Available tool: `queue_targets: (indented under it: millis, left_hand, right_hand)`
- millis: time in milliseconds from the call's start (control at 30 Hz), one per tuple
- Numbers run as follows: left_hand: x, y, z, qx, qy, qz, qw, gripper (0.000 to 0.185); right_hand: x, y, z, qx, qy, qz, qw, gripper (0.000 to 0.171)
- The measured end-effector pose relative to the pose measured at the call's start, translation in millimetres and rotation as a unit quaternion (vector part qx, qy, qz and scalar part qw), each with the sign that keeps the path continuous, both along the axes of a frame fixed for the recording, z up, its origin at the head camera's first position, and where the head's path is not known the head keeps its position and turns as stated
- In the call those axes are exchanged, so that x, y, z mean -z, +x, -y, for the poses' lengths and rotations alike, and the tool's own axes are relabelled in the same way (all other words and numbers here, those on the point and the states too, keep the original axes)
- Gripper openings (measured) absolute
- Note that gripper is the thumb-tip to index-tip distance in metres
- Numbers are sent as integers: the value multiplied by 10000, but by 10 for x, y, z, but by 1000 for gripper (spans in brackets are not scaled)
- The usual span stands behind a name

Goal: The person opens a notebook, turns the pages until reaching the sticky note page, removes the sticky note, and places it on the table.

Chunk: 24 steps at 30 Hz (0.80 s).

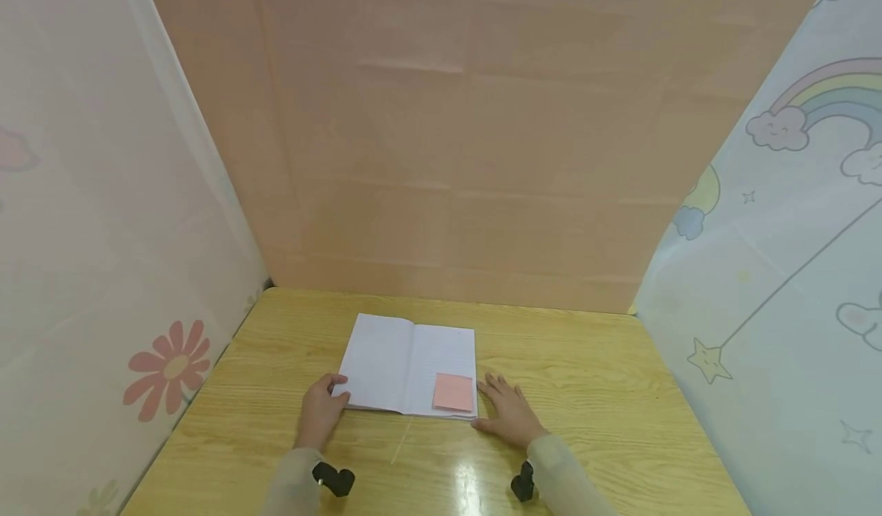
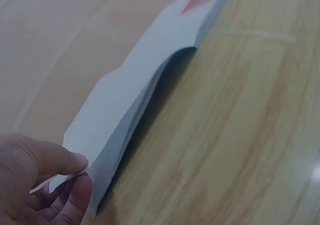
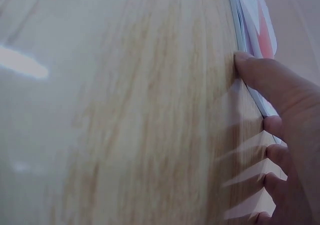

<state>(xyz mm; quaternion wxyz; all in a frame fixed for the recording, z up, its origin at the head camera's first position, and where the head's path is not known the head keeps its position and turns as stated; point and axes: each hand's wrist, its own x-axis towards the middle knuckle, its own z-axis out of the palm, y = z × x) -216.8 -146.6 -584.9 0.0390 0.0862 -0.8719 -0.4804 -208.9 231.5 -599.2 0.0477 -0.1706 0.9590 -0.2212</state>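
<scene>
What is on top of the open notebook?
A pink sticky note lies on the notebook's right page, near the bottom corner. The left hand pinches the left page's corner. Whatever is under the note is covered.

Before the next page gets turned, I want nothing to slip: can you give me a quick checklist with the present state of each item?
1. Notebook lies open and flat on the table: ok.
2. Left hand pinches the near left page corner: ok.
3. Right hand rests flat on the table, thumb against the notebook's right edge: ok.
4. Pink sticky note sits on the right page: ok.
5. Only one sheet pinched: cannot tell.
</scene>
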Motion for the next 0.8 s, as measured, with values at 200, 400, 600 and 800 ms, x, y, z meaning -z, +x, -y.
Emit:
queue_targets:
  millis: [200, 400, 600, 800]
  left_hand:
    - [35, -13, 19, 104, -345, 176, 9992, 24]
    - [18, -38, 3, 252, -521, 226, 9981, 26]
    - [0, -58, -3, 288, -685, 202, 9970, 26]
    - [40, -65, 15, 213, -1242, -98, 9920, 25]
  right_hand:
    - [-29, 9, 11, -7, -43, -18, 10000, 82]
    - [-45, 12, 14, -9, -32, -16, 10000, 81]
    - [-37, 9, 12, -24, -63, -2, 10000, 82]
    - [-32, 11, 5, -12, -44, 1, 10000, 82]
